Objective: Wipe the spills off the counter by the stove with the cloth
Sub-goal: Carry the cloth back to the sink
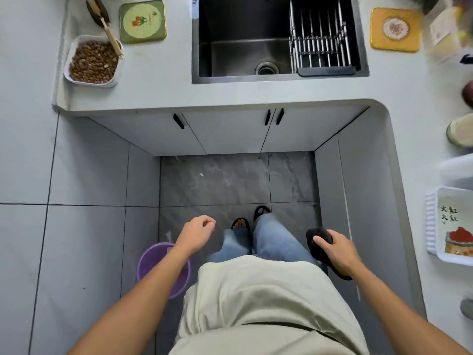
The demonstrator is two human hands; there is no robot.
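person standing in the nook of the l-shaped pale grey desk (158, 98), looking straight down. right hand (337, 248) gripping a dark black cloth (320, 239), fingers wrapped over it, an orange-yellow patch showing at its lower end; cloth held in the air at hip level, off the desk, just in front of the right-side cabinet face. left hand (197, 233) holding nothing, fingers loosely curled, hanging above the dark stone floor tiles (230, 180).

dark steel sink (243, 57) set into the desk straight ahead, metal dish rack (320, 39) sitting in its right half. left of the sink: white tub of brown nuts (93, 61) with a wooden-handled scoop (102, 24) resting on its rim, green square coaster (142, 21) beside it. right of the sink: yellow square coaster (395, 29). white plastic tray (450, 224) with a printed card on the right run of the desk. purple round bucket (163, 267) on the floor under the left forearm. stove not in view.
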